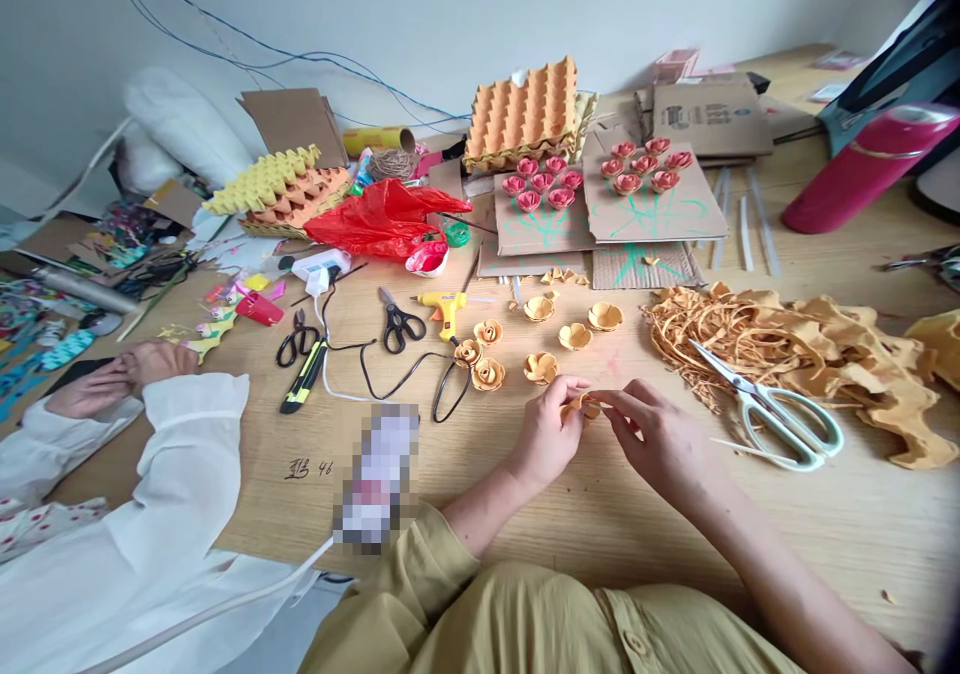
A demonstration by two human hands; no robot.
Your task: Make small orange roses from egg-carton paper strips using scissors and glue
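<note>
Near the table's front edge, my left hand (550,426) is closed on a small orange egg-carton flower (576,406), partly hidden by the fingers. My right hand (654,432) meets it from the right, its fingertips pinching the flower's edge. Just beyond the hands sit several orange egg-carton flower cups (575,337). Rolled orange roses (488,373) lie in a cluster to their left, next to a yellow glue gun (444,312). On my right, white-handled scissors (780,419) rest open against a heap of orange carton scraps (757,344).
Cardboard sheets (652,219) carrying red flowers stand at the back, near egg trays (521,114). A pink bottle (862,169) is at the right. Black scissors (401,322), a utility knife (304,377) and cords lie left. A co-worker's white sleeves (191,444) occupy the left side.
</note>
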